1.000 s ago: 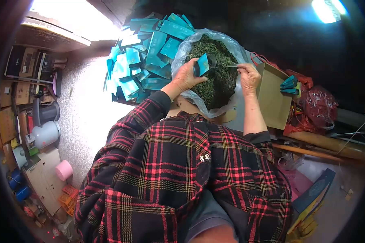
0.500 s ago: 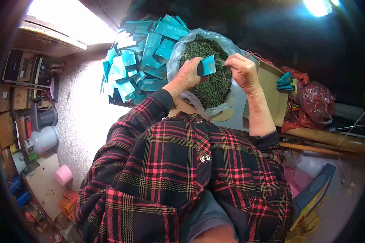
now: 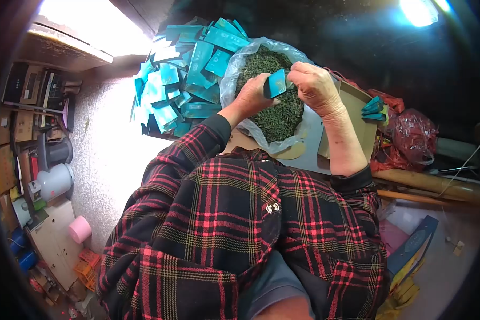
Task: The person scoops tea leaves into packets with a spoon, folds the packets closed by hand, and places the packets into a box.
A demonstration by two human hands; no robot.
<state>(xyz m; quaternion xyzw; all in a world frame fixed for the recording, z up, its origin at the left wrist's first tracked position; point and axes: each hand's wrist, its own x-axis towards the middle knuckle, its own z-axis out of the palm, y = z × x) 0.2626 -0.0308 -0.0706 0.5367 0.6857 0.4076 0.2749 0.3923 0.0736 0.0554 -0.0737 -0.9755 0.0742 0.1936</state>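
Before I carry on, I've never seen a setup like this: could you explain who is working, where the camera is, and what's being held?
There is no machine here: a person works with two bare hands. The one camera sits on their head, looking forward and down, so the plaid shirt fills the lower picture.

The left hand holds a small blue packet above a clear plastic bag full of what look like dried green leaves. The right hand is close beside that packet, its fingers curled; whether they pinch anything is too small to tell.

Left of the bag lies a heap of similar packets; to its right is an open cardboard box.
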